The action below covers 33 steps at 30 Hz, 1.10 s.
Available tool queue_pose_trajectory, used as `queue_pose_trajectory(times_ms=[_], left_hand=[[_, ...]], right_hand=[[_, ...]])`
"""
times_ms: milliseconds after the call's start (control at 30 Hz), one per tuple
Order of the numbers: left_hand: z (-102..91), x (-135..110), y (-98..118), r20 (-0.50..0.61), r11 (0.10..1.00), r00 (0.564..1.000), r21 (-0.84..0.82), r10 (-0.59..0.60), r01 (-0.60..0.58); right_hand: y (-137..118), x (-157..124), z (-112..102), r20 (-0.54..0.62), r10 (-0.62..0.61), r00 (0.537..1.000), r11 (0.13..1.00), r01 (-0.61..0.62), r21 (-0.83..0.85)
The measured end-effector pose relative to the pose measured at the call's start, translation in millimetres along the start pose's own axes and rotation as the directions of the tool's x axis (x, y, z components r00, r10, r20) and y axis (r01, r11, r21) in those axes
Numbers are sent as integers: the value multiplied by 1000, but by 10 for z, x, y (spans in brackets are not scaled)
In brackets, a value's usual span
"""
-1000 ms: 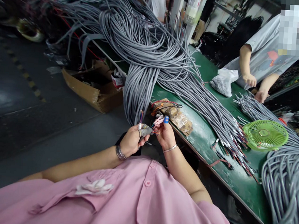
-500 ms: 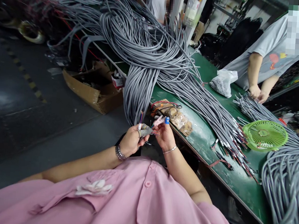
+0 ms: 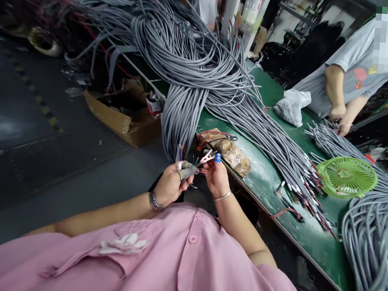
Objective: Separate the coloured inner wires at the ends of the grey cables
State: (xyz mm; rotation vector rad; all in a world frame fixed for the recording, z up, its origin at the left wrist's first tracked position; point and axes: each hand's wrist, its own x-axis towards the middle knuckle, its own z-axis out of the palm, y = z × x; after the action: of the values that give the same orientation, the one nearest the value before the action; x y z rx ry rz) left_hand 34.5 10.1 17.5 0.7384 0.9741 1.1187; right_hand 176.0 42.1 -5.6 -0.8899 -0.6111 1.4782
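Gray cables (image 3: 187,171), clasped in the left hand (image 3: 168,183), just in front of a pink shirt (image 3: 159,258) and near the edge of a green table (image 3: 261,182); thin colored wires (image 3: 201,168) fanning from the ends. Pinched narrowly in the right hand (image 3: 217,178), a small pink tool (image 3: 208,156), close to the wires; too small to tell whether touching. On the floor to the left, an open cardboard box (image 3: 112,123), dark inside, contents hard to make out. Across the table, a whitish plastic bag (image 3: 291,109), filling unclear. On a post, a clear holder (image 3: 249,21) with yellow sticks. Left fingertips partly hidden by the cables. At upper right, a co-worker (image 3: 348,50), cut off. Elbows bent, forearms converging, blue cap (image 3: 217,158) on one right fingertip.
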Motion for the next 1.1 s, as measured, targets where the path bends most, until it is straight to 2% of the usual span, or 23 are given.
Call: queue_pose_trajectory(times_ms=[67, 133, 300, 367, 567, 800, 967, 1100], left_hand=[[-1, 13, -7, 1, 1000, 1000, 1, -10, 10], [1, 22, -10, 6, 1000, 1000, 1, -21, 21], [2, 45, -18, 1, 999, 999, -6, -40, 40], [-3, 56, -31, 7, 999, 999, 0, -43, 43], [-24, 89, -78, 17, 999, 999, 12, -36, 36], [-39, 30, -38, 22, 1000, 999, 3, -27, 27], [-43, -10, -11, -9, 1000, 1000, -24, 6, -6], [-23, 5, -12, -25, 1000, 1000, -30, 4, -5]], right_hand=[[51, 23, -39, -30, -77, 997, 995, 74, -72], [81, 49, -70, -31, -93, 995, 990, 89, -111], [36, 109, -51, 44, 88, 995, 996, -88, -1], [13, 126, -24, 40, 122, 992, 991, -124, 58], [17, 131, 15, 12, 106, 994, 984, -107, 145], [-18, 66, 12, 23, 176, 984, 974, -178, 138], [-62, 8, 28, 57, 113, 992, 988, -119, 103], [-70, -29, 62, 56, 129, 990, 986, -134, 100]])
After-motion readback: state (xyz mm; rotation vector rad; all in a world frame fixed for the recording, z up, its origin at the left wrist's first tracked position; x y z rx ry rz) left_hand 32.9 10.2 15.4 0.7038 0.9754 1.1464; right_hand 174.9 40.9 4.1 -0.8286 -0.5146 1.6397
